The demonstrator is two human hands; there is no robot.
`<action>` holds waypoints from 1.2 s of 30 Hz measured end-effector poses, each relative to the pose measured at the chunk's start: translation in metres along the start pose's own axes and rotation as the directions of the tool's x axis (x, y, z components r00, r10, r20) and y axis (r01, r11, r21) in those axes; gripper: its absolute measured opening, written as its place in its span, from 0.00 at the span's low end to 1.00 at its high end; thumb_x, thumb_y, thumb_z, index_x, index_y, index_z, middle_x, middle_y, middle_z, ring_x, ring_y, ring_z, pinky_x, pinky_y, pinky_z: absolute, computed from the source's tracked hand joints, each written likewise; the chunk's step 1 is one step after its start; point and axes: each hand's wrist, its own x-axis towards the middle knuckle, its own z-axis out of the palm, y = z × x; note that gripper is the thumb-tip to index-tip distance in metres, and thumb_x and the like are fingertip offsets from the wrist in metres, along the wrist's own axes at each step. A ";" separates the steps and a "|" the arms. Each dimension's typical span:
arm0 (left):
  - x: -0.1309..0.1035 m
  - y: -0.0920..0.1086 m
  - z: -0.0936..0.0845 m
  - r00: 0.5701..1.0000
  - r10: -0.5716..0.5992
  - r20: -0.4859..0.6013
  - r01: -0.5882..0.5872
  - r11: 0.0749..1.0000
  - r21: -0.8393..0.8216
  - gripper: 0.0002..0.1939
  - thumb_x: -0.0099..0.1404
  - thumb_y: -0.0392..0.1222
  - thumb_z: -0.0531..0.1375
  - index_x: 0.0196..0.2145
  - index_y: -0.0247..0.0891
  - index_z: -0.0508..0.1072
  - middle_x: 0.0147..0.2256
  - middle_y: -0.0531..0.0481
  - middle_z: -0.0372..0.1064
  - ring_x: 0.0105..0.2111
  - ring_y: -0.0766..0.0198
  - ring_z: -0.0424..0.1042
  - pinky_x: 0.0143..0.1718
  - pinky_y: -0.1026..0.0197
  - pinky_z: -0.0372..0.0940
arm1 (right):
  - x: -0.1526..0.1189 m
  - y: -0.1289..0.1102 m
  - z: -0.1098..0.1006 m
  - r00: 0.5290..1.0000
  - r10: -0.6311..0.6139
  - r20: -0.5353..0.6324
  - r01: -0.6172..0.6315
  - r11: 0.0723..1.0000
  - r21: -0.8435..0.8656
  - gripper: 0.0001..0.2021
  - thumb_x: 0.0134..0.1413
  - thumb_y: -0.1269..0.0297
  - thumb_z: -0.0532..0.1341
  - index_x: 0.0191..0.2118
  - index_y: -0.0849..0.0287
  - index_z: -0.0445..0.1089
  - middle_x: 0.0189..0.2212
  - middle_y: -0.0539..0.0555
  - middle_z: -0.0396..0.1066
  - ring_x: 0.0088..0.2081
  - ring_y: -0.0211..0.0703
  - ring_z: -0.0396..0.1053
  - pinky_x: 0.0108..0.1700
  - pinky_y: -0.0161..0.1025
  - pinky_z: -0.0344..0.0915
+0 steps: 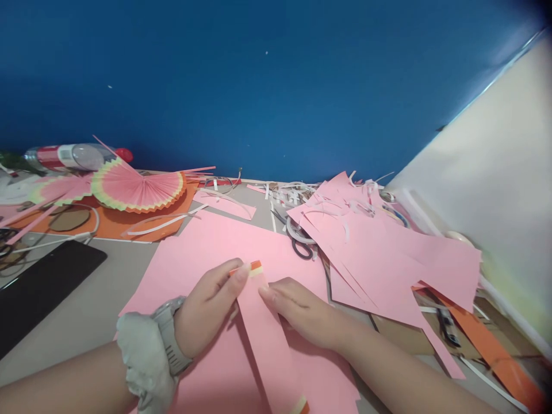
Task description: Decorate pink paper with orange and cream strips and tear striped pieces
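A long pink paper strip with yellow and orange bands at both ends runs from between my hands down to the bottom edge. My left hand is closed on its far end, thumb on top near the orange band. Pinching the strip's right edge just below that end is my right hand, its thumb on top. The fingers under the strip are mostly hidden. Beneath both hands lie large pink paper sheets. On my left wrist are a grey watch and a pale scrunchie.
Pleated pink paper fans lie on orange paper at the back left, before a plastic bottle. A black phone is at left. Scissors, cut pink sheets and a box cutter lie right. A blue wall rises behind.
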 end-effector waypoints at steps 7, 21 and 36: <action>0.002 0.006 0.000 0.997 0.012 0.077 -0.021 0.993 0.118 0.18 0.66 0.48 0.49 0.21 0.37 0.57 0.19 0.59 0.48 0.21 0.70 0.50 0.23 0.66 0.50 | 0.003 0.004 0.001 0.999 0.000 -0.050 0.000 1.000 0.009 0.21 0.62 0.52 0.42 0.22 0.59 0.50 0.18 0.45 0.49 0.22 0.31 0.47 0.26 0.32 0.50; -0.001 0.002 0.000 1.000 -0.021 -0.007 0.022 0.996 0.087 0.19 0.68 0.50 0.44 0.23 0.39 0.58 0.16 0.60 0.50 0.16 0.71 0.50 0.18 0.67 0.50 | 0.002 0.003 0.002 0.999 -0.019 -0.031 0.016 0.996 -0.088 0.20 0.62 0.53 0.43 0.22 0.59 0.48 0.19 0.45 0.49 0.23 0.31 0.48 0.26 0.33 0.49; 0.003 0.005 -0.005 0.952 0.031 -0.304 -0.039 0.999 -0.019 0.20 0.67 0.52 0.47 0.21 0.39 0.56 0.15 0.60 0.47 0.15 0.72 0.49 0.17 0.67 0.48 | 0.004 -0.001 0.004 0.998 -0.035 -0.043 0.024 0.972 -0.234 0.18 0.62 0.56 0.44 0.22 0.58 0.47 0.21 0.45 0.50 0.23 0.32 0.49 0.26 0.33 0.48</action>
